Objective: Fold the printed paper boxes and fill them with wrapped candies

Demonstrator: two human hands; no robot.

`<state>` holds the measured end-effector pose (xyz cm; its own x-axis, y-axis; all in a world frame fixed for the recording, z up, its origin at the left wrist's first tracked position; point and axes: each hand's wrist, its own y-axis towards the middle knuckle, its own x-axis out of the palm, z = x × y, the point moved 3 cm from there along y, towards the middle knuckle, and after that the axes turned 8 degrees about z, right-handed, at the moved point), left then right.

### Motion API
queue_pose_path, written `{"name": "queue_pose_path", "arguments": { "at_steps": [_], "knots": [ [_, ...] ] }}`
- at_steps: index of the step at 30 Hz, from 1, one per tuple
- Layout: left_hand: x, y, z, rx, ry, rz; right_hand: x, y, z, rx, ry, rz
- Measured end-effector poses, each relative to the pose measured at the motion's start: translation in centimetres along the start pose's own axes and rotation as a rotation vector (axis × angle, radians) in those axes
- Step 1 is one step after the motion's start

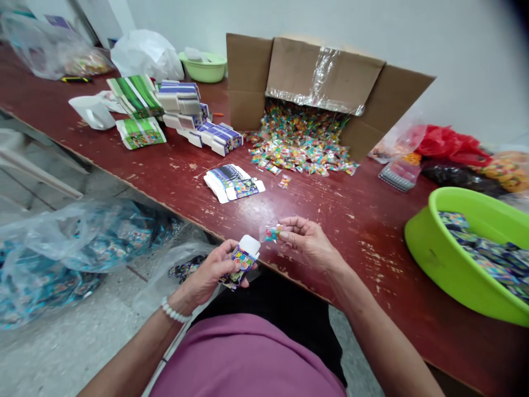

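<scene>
My left hand (217, 270) is wrapped round a small purple printed carton (244, 260), whose white top flap stands up. Close to its right, my right hand (308, 240) pinches a clear-wrapped candy (271, 234) with coloured pieces inside. The candy is beside the carton's flap, outside the box. On the table beyond lie flattened cartons (233, 183) and a single wrapped candy (285, 181). A large heap of wrapped candies (303, 151) spills from a cardboard box (326, 69) tipped towards me.
Carton stacks, green (140, 132) and purple (219, 138), stand at the left near a white mug (93, 112). A green tub (417, 251) of filled packs is at the right. Bags (74, 248) of packs lie below the table edge. Red plastic bags (450, 144) sit at the back right.
</scene>
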<state>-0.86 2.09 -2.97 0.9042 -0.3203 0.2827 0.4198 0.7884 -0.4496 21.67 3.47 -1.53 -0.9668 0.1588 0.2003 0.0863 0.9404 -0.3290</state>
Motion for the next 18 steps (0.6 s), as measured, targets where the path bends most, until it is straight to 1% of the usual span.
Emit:
{"name": "queue_pose_path", "arguments": {
  "at_steps": [4,9,13,15,18],
  "knots": [
    [0.7,-1.0,0.2,0.046,0.014,-0.052,0.6,-1.3,0.2,-0.03,-0.018,-0.098],
    [1.4,-1.9,0.2,0.036,0.068,-0.101,1.4,-3.2,0.5,-0.104,-0.085,-0.131],
    [2.2,-2.4,0.0,0.086,0.109,-0.124,2.7,-4.6,0.5,-0.263,-0.275,-0.19],
    [2.5,-2.5,-0.2,0.08,0.046,-0.1,3.2,-4.8,0.3,-0.314,-0.286,-0.156],
    [2.6,-2.4,-0.5,0.005,-0.154,0.017,3.0,-4.7,0.2,-0.301,-0.141,0.002]
  ]
}}
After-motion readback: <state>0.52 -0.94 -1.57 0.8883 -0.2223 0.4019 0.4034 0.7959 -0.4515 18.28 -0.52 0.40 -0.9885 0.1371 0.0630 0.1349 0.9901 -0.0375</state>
